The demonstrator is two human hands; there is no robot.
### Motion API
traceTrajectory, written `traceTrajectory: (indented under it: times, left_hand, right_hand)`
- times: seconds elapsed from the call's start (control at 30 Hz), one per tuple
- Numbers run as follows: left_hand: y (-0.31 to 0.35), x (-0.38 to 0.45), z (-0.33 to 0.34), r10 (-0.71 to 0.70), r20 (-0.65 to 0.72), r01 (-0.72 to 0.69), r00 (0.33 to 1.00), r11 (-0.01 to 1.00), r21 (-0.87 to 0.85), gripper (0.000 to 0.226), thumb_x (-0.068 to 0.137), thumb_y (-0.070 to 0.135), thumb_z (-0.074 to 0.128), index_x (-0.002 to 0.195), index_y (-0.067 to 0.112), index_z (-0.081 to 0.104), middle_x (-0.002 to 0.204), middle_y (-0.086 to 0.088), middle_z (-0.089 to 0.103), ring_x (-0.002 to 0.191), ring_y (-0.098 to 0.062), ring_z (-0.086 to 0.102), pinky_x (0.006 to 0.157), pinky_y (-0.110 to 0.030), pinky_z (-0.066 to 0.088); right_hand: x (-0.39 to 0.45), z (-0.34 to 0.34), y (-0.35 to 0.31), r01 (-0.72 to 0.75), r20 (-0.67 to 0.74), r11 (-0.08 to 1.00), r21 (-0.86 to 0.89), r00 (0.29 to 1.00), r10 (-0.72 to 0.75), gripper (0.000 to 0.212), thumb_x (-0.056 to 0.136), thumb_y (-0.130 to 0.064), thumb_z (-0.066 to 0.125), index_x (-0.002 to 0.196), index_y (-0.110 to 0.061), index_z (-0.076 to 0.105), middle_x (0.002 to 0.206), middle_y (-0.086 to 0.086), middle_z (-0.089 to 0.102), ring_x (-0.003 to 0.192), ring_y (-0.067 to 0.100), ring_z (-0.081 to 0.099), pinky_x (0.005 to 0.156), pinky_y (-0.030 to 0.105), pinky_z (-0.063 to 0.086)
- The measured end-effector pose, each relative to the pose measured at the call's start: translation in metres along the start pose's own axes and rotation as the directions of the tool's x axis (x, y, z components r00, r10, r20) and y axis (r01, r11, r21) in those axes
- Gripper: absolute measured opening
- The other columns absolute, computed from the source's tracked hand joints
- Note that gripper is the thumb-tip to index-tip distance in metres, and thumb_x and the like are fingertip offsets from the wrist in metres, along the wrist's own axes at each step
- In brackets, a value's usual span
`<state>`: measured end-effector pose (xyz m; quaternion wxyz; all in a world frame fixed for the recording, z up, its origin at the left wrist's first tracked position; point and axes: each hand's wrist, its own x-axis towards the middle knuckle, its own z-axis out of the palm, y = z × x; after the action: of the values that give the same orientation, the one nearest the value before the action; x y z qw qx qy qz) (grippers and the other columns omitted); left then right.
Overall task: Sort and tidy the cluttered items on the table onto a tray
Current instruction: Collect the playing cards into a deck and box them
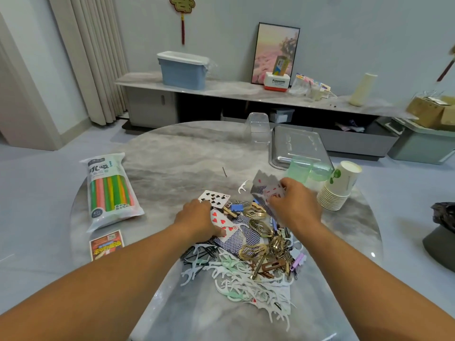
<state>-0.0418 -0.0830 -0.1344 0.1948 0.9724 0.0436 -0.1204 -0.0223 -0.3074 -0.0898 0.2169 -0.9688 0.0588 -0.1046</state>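
Head view: round table (172, 153), clutter pile (248, 254) at 6 o'clock of its centre. Pile holds loose cards, gold hair clips (256, 249), white floss picks (246, 284), black bobby pins and a blue binder clip (236, 207), all overlapping.

Right hand (294, 205) clamped on a fanned bunch of cards (267, 188) at the pile's 1 o'clock edge. Left hand (197, 216) lies on the pile's 10 o'clock side, fingertips pressing a red eight (227, 228); whether it pinches the card, cannot tell. Nine of spades (214, 198) just beyond the left hand.

Tray (299, 146) at 1 o'clock, empty, well apart from the pile; green cup (309, 168) overlaps its near edge, paper cups (338, 187) beside.

Risks (judgement): the fan is loosely squared, so adding a card one-handed could spill it. Cards buried under clips and picks may drag small items off the table when pulled. Carrying to the tray could knock the green cup.
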Motion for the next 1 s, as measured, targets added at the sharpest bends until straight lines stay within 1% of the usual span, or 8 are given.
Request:
traceTrajectory:
  times: [0.23,0.37,0.5,0.6,0.67,0.8,0.9,1.0]
  left_hand:
    - [0.014,0.002,0.007,-0.031,0.013,0.031,0.999,0.998,0.047,0.096,0.069,0.061,0.083,0.146,0.021,0.042,0.148,-0.009,0.041,0.134,-0.031,0.041,0.106,-0.043,0.039]
    - [0.017,0.002,0.006,-0.070,-0.013,0.068,0.997,0.991,-0.111,0.087,0.066,0.047,0.091,0.137,0.020,0.049,0.139,-0.009,0.047,0.124,-0.031,0.051,0.102,-0.042,0.045]
    - [0.023,0.004,0.001,-0.067,0.000,0.065,0.998,0.969,-0.240,0.065,0.075,0.030,0.088,0.127,0.013,0.053,0.127,-0.008,0.059,0.110,-0.027,0.058,0.092,-0.039,0.051]
    - [0.027,0.006,0.000,-0.081,0.018,0.083,0.997,0.962,-0.260,0.043,0.088,0.025,0.078,0.120,0.006,0.056,0.118,-0.013,0.065,0.105,-0.031,0.063,0.083,-0.036,0.053]
    - [0.031,0.005,-0.001,-0.096,0.033,0.102,0.995,0.954,-0.283,0.033,0.094,0.018,0.069,0.118,-0.001,0.058,0.118,-0.018,0.066,0.103,-0.034,0.067,0.084,-0.039,0.057]
    - [0.040,-0.001,-0.007,-0.113,0.022,0.114,0.993,0.939,-0.324,0.016,0.099,0.019,0.060,0.103,0.003,0.059,0.115,-0.019,0.068,0.091,-0.030,0.063,0.077,-0.037,0.053]
    - [0.048,-0.004,-0.006,-0.137,0.188,0.218,0.973,0.821,-0.528,0.034,0.087,0.006,0.075,0.114,0.004,0.056,0.115,-0.020,0.066,0.095,-0.029,0.063,0.082,-0.040,0.056]
    - [0.051,-0.006,-0.003,-0.145,0.289,0.304,0.946,0.700,-0.646,0.047,0.082,-0.013,0.073,0.122,0.004,0.057,0.096,-0.012,0.063,0.093,-0.027,0.063,0.089,-0.047,0.058]
  right_hand:
    - [-0.009,0.018,0.014,-0.053,0.187,0.998,0.038,0.981,0.045,0.036,0.081,-0.022,0.072,0.112,-0.039,0.063,0.089,-0.012,0.067,0.081,0.019,0.064,0.066,0.033,0.053]
    - [0.001,0.014,0.013,-0.177,0.121,0.952,0.251,0.981,0.151,0.014,0.085,-0.020,0.071,0.090,-0.030,0.062,0.082,-0.008,0.070,0.074,0.021,0.071,0.069,0.045,0.062]
    - [0.007,-0.002,0.000,-0.527,0.390,0.505,0.684,0.849,0.358,0.025,0.082,-0.009,0.082,0.100,-0.008,0.064,0.083,0.012,0.076,0.063,0.027,0.075,0.055,0.042,0.062]
    - [-0.005,0.003,-0.007,-0.731,0.669,0.380,0.567,0.678,0.305,0.027,0.088,-0.010,0.077,0.106,0.003,0.061,0.089,0.020,0.076,0.062,0.028,0.074,0.048,0.040,0.060]
    - [-0.013,0.015,-0.008,-0.764,0.720,0.386,0.517,0.632,0.285,0.029,0.089,-0.009,0.076,0.110,0.004,0.062,0.099,0.022,0.076,0.080,0.033,0.075,0.072,0.051,0.063]
    - [-0.020,0.029,-0.012,-0.734,0.662,0.392,0.554,0.675,0.327,0.034,0.082,-0.001,0.081,0.109,0.008,0.063,0.094,0.025,0.075,0.082,0.038,0.075,0.076,0.057,0.061]
    - [-0.019,0.033,-0.013,-0.726,0.643,0.337,0.599,0.687,0.339,0.030,0.082,0.001,0.080,0.106,0.009,0.063,0.094,0.026,0.074,0.079,0.039,0.075,0.064,0.054,0.062]
    - [-0.021,0.038,-0.014,-0.745,0.675,0.267,0.611,0.667,0.315,0.031,0.085,0.001,0.076,0.112,0.008,0.062,0.101,0.028,0.073,0.087,0.043,0.073,0.078,0.061,0.059]
